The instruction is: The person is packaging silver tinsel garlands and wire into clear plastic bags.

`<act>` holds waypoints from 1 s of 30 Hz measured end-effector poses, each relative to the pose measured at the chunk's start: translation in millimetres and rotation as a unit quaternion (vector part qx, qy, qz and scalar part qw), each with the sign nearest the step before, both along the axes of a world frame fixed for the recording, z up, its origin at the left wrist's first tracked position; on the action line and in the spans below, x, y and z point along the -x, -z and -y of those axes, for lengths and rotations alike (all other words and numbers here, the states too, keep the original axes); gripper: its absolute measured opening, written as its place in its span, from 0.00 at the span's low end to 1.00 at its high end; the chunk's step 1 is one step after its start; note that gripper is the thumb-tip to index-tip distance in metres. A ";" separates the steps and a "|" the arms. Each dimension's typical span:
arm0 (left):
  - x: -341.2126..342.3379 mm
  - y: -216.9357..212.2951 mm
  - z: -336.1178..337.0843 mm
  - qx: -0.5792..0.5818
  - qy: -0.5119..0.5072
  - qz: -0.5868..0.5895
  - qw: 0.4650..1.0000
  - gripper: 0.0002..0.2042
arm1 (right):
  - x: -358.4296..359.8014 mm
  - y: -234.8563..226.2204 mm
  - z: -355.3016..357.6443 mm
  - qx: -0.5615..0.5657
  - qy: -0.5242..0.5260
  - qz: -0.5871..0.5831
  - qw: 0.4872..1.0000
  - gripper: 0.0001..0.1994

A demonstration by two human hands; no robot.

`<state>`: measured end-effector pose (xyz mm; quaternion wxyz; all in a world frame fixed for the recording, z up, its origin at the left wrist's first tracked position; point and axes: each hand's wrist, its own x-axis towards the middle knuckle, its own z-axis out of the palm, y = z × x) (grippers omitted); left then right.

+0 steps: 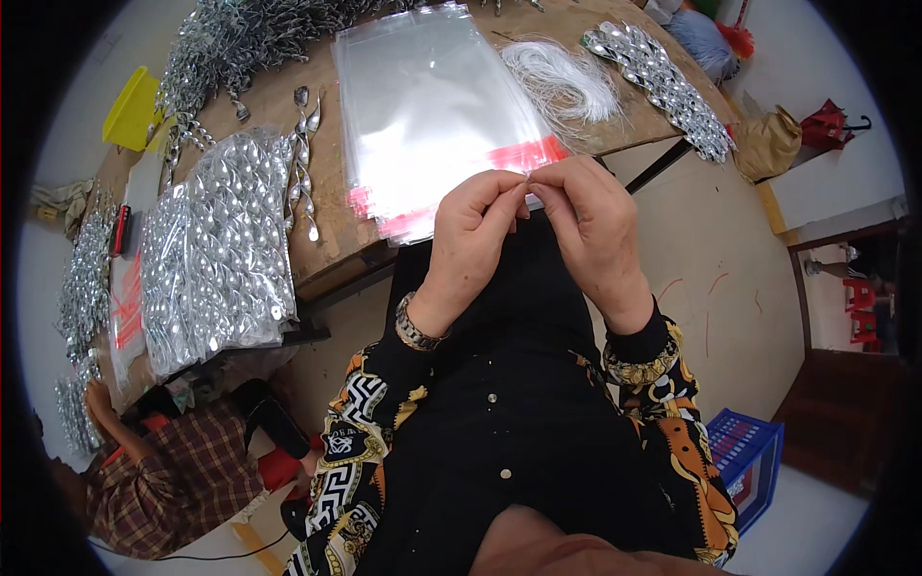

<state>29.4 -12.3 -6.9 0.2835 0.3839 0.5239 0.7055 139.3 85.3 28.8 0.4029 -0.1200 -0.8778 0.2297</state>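
My left hand (pixel 473 235) and my right hand (pixel 595 223) meet fingertip to fingertip over my lap, just off the table's front edge. Both are closed in a pinch. Whatever lies between the fingertips is too small to make out. Right behind them is a stack of clear plastic bags (pixel 423 96) with red strips along the near end, jutting a little over the edge. A looped bundle of thin white string (pixel 567 82) lies beside the bags. Farther right, silver twisted ornaments (pixel 663 86) lie in an overlapping row.
Bagged silver twists (pixel 221 245) cover the left of the wooden table (pixel 322 178), with loose silver strands (pixel 250 38) heaped behind. A yellow basket (pixel 132 108) stands far left. A co-worker in a checked shirt (pixel 182 470) sits lower left. A blue crate (pixel 744 461) is at right.
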 end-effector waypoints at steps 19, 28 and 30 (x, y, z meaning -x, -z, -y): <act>-2.6 -2.4 -1.2 0.022 -0.018 0.014 0.999 0.08 | 4.9 12.5 -0.7 -0.044 0.026 -0.037 0.998 0.06; 1.1 0.3 -1.4 0.019 0.003 0.041 0.999 0.09 | 3.5 12.9 -0.7 0.214 -0.034 -0.014 0.976 0.02; 1.8 0.3 -1.7 0.021 0.007 0.045 0.999 0.09 | 3.4 21.7 -7.6 0.270 -0.060 -0.024 0.961 0.02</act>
